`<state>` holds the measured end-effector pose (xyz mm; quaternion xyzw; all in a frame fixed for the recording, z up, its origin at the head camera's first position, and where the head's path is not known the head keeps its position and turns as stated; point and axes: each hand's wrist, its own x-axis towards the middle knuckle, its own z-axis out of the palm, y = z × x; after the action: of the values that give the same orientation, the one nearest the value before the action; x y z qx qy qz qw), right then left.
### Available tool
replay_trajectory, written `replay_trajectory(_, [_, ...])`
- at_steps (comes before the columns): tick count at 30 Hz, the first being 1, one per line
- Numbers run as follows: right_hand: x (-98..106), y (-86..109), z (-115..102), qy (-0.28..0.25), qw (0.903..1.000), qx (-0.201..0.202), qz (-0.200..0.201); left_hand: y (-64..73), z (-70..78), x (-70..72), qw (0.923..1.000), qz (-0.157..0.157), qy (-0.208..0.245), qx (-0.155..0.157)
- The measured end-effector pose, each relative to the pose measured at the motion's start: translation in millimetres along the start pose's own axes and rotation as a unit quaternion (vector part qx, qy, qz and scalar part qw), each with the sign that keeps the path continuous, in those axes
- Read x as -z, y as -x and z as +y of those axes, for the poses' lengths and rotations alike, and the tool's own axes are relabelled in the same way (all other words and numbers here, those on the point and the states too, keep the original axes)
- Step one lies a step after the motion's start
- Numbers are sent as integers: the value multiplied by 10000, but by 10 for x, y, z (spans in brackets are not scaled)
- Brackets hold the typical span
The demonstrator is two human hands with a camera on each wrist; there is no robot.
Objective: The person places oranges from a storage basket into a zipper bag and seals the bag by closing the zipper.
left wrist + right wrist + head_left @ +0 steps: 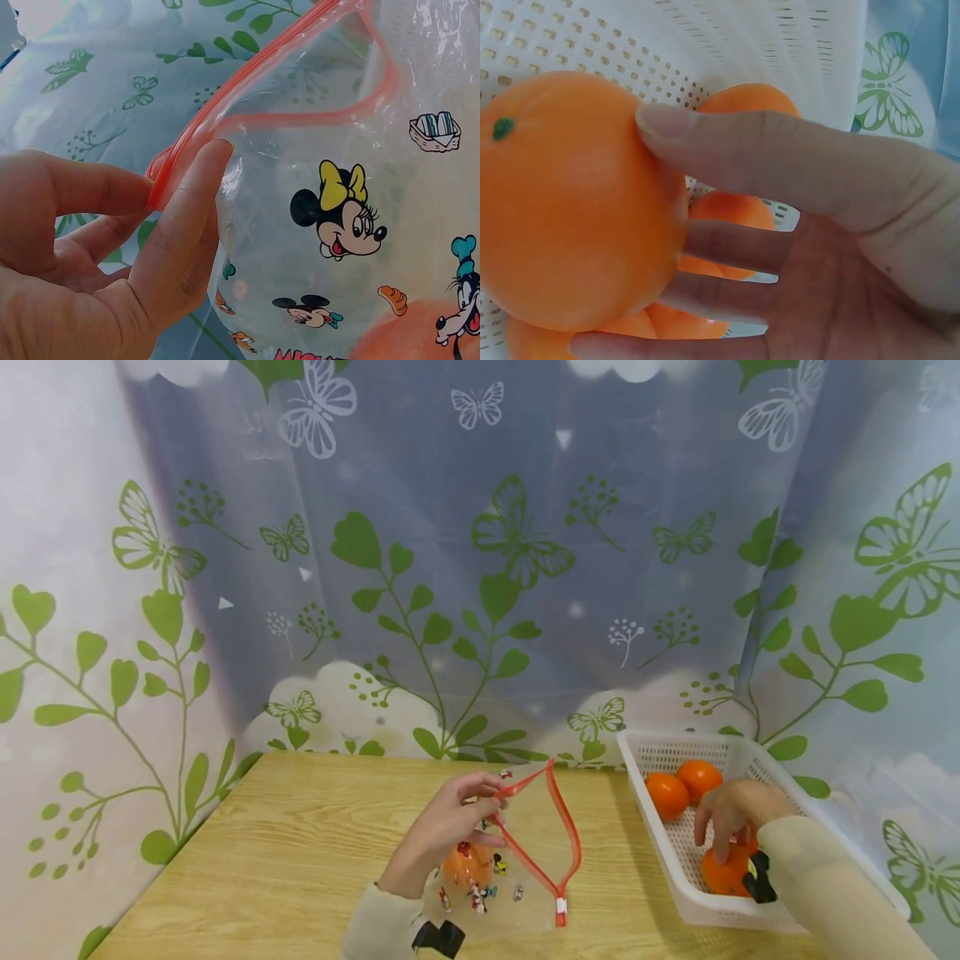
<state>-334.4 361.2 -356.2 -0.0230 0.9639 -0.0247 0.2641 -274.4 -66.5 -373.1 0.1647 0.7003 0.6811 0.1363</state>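
My left hand point(453, 827) pinches the red zip edge of a clear zip bag point(528, 914) printed with cartoon characters. In the left wrist view the thumb and fingers point(180, 225) lie on either side of the red strip point(187, 150). The bag's mouth gapes to the right, and an orange point(467, 867) shows through its lower part. Over in the white basket, my right hand point(738, 810) grips an orange point(577, 202), thumb on its near side and fingers partly hidden behind it. A green stem spot marks this fruit.
The white perforated basket point(667, 881) stands at the right of the wooden table point(300, 852). More oranges point(666, 796) lie at its far end and beneath the right hand. Patterned cloth point(450, 610) with leaves and butterflies rises behind and on both sides.
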Motion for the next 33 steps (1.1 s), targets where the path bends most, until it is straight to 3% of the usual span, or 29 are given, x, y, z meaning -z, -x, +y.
replay_trajectory(11, [-7,-12,9,229,9997,104,55,16,5,24,10000,4,-14,-70])
replay_trajectory(33, [-23,-88,13,-133,9989,-49,452,-1,-12,10,10000,36,-8,-71])
